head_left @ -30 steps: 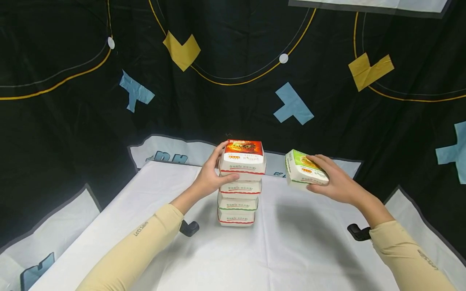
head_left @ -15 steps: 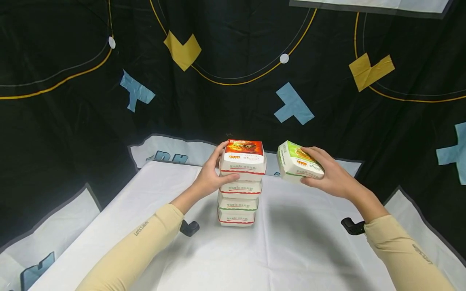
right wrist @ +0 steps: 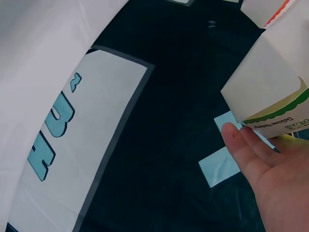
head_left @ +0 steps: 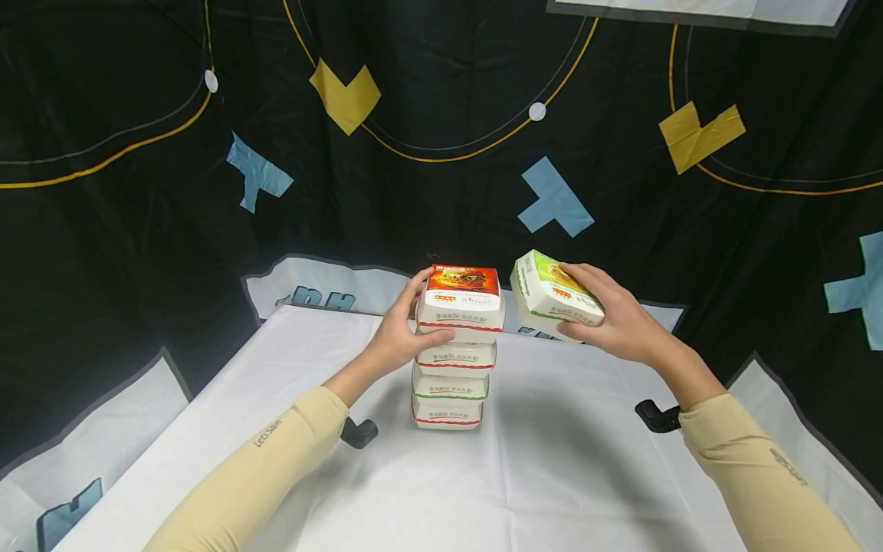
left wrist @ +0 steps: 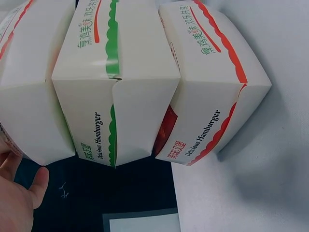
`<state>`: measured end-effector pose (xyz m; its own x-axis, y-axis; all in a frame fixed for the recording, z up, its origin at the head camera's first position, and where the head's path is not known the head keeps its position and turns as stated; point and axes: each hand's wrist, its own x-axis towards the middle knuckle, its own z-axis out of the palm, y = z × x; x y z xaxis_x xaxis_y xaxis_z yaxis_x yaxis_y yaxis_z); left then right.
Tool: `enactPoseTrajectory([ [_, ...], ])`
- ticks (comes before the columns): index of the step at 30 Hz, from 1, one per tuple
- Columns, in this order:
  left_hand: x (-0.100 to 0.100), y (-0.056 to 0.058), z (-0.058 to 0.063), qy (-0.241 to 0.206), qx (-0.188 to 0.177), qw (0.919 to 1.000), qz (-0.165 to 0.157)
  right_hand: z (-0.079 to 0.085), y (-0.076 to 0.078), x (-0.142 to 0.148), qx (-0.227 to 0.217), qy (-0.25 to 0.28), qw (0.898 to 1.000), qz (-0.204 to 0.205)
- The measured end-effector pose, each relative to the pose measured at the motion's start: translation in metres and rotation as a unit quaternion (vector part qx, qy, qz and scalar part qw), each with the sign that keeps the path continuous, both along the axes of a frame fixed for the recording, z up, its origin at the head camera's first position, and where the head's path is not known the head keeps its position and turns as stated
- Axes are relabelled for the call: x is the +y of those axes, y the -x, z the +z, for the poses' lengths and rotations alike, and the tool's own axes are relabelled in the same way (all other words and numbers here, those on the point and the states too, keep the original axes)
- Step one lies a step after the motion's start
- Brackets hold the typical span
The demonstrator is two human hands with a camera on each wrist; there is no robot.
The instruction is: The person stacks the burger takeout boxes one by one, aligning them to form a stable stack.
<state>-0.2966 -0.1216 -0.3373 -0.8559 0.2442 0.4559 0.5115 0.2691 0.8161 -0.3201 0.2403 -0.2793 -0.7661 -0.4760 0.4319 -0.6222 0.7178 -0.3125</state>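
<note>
A stack of white hamburger boxes stands on the white-covered table. My left hand (head_left: 392, 341) holds the top one, a red-lidded burger box (head_left: 461, 307), thumb at its front and fingers round the left side. Beneath it sit a red-trimmed box (head_left: 455, 357), a green-trimmed box (head_left: 450, 387) and another red-trimmed box (head_left: 448, 415). To the right of the stack's top, my right hand (head_left: 621, 322) grips a green-lidded burger box (head_left: 545, 299) in the air, tilted. The right wrist view shows that box's green-edged side (right wrist: 268, 87) above my fingers. Most left fingers are hidden in the left wrist view.
The white tablecloth (head_left: 414, 491) spreads around the stack. Behind the table hangs a black curtain (head_left: 441, 207) with blue and yellow tape pieces. A white sheet with blue letters (head_left: 320, 284) lies along the table's far edge.
My right hand has carried the green-lidded box leftward and slightly up, closer to the top of the stack. The left hand and the stack have stayed in place.
</note>
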Motion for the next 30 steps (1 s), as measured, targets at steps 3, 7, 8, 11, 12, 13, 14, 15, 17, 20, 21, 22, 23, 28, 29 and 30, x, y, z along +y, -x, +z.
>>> enactPoseTrajectory([
  [3, 0.000, 0.000, 0.000, 0.001, 0.000, 1.0000, 0.001, 0.004, 0.000, -0.004, 0.003, 0.002, 1.000, 0.003],
  [7, -0.001, 0.001, 0.000, 0.000, -0.001, 1.0000, 0.000, 0.008, 0.001, -0.009, 0.008, 0.003, 1.000, 0.006],
  [8, -0.001, 0.000, 0.000, 0.000, -0.002, 1.0000, 0.001, 0.009, 0.001, -0.010, 0.010, 0.002, 1.000, 0.007],
  [11, -0.001, 0.000, 0.001, -0.001, -0.006, 1.0000, 0.002, 0.012, 0.002, -0.013, 0.015, -0.001, 1.000, 0.010],
  [12, -0.001, 0.000, 0.001, -0.001, -0.007, 1.0000, 0.002, 0.013, 0.002, -0.014, 0.015, -0.001, 1.000, 0.010],
  [13, -0.001, 0.000, 0.001, -0.001, -0.006, 1.0000, 0.002, 0.015, 0.002, -0.016, 0.014, 0.000, 1.000, 0.010],
  [14, -0.001, -0.001, 0.001, -0.002, -0.007, 1.0000, 0.001, 0.016, 0.002, -0.017, 0.014, 0.001, 1.000, 0.011],
  [15, -0.001, -0.001, 0.001, -0.002, -0.006, 1.0000, 0.000, 0.017, 0.002, -0.018, 0.012, 0.002, 1.000, 0.011],
  [17, -0.001, 0.000, 0.001, -0.002, -0.004, 1.0000, -0.001, 0.018, 0.002, -0.020, 0.010, 0.001, 1.000, 0.012],
  [20, -0.002, 0.003, -0.002, 0.000, -0.002, 1.0000, -0.001, 0.020, 0.001, -0.022, 0.012, -0.002, 1.000, 0.013],
  [21, -0.002, 0.006, -0.004, 0.001, -0.001, 1.0000, -0.001, 0.021, 0.001, -0.023, 0.012, -0.003, 1.000, 0.014],
  [22, -0.003, 0.010, -0.007, 0.002, 0.000, 1.0000, 0.000, 0.021, 0.002, -0.024, 0.012, -0.003, 1.000, 0.014],
  [23, -0.003, 0.013, -0.010, 0.004, 0.002, 1.0000, 0.000, 0.022, 0.002, -0.026, 0.012, -0.002, 1.000, 0.014],
  [28, -0.006, 0.027, -0.022, 0.002, 0.017, 0.9999, 0.000, 0.026, 0.004, -0.033, 0.006, 0.000, 1.000, 0.021],
  [29, -0.006, 0.028, -0.023, 0.001, 0.020, 0.9998, -0.002, 0.027, 0.004, -0.034, 0.006, 0.000, 1.000, 0.024],
  [30, -0.006, 0.029, -0.024, 0.000, 0.024, 0.9997, -0.003, 0.028, 0.005, -0.035, 0.005, 0.000, 1.000, 0.026],
])
